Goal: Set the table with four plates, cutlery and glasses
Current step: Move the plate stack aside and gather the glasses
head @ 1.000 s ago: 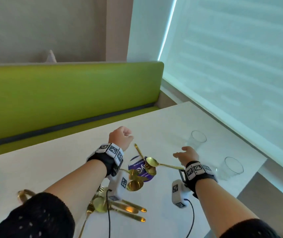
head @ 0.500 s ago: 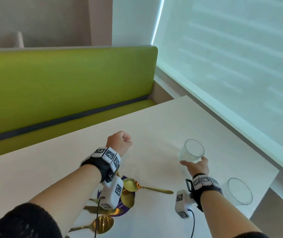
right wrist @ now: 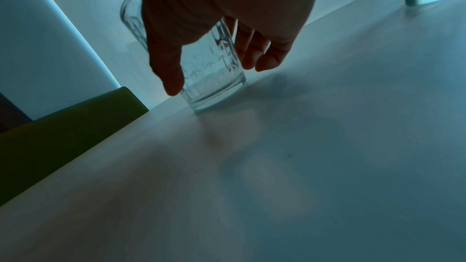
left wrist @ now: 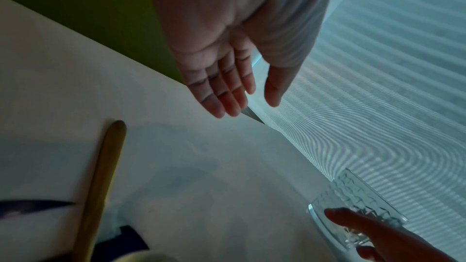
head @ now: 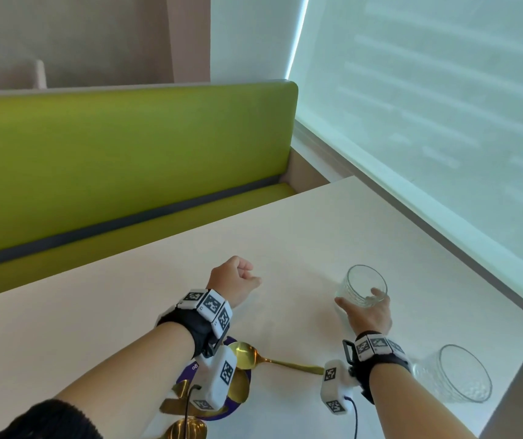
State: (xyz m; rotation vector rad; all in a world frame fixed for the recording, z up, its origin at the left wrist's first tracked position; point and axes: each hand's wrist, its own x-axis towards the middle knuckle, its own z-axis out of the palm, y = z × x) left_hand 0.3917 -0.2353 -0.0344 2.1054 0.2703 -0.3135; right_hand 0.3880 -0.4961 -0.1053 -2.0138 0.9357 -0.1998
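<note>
A clear patterned glass (head: 363,277) stands upright on the white table (head: 127,296), right of centre. My right hand (head: 357,297) grips it low down from the near side; in the right wrist view the thumb is on one side of the glass (right wrist: 201,91) and the fingers on the other. My left hand (head: 233,280) hovers over the table's middle, and the left wrist view shows that hand (left wrist: 249,95) with relaxed fingers, holding nothing. A second glass (head: 458,373) stands at the near right corner. Gold spoons (head: 253,356) lie under my left wrist.
The spoons lie on a purple disc (head: 190,372) near the front edge. A green bench (head: 111,153) runs along the table's far side. A window blind (head: 444,122) borders the right side, close to both glasses.
My right hand went forward from beside the gold spoon to the far glass and closed round it. The left hand stayed where it was, and the view shifted forward.
</note>
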